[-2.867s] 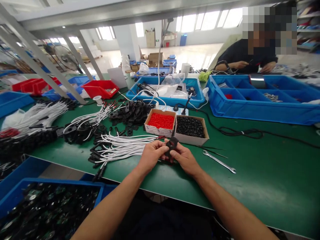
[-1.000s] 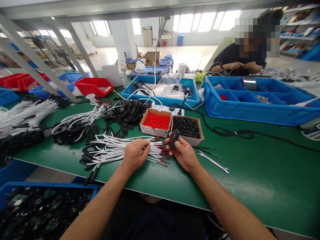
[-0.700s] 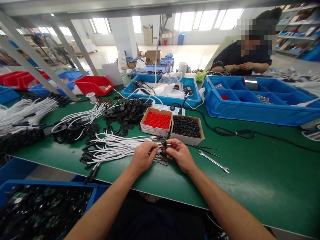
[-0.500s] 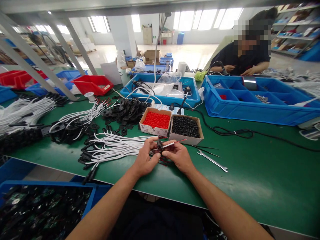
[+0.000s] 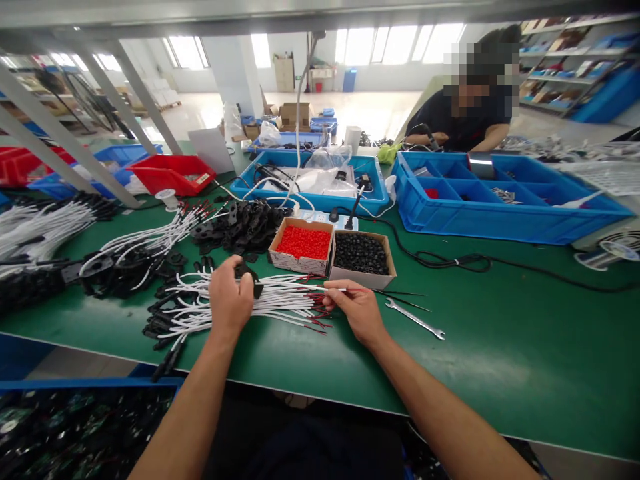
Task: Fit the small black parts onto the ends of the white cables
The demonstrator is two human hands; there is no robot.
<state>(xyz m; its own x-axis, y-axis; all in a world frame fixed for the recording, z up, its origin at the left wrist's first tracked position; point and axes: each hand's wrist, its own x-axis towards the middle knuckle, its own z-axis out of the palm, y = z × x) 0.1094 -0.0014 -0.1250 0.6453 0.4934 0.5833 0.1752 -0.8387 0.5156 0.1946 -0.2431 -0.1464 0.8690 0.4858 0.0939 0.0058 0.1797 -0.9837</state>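
Observation:
My left hand (image 5: 231,299) is closed on a black plastic part (image 5: 254,283), above the left half of a bundle of white cables (image 5: 287,303). My right hand (image 5: 359,312) pinches a white cable (image 5: 334,289) close to its end, where thin red and black wires stick out to the right. This cable runs leftward toward the black part; whether it passes through the part, I cannot make out. The bundle lies on the green table, with bare red wire ends beside my right fingers and black connectors (image 5: 163,327) at its left.
Just behind my hands stand a carton of red pieces (image 5: 274,257) and a carton of black pieces (image 5: 364,277). A wrench (image 5: 415,319) lies to the right. Black plastic parts (image 5: 240,223) are heaped at left. Behind are blue bins (image 5: 500,227) and a co-worker (image 5: 455,120).
My hands have moved apart. The left went leftward with the black part, while the right stayed near the cable's wire end. The view has shifted slightly.

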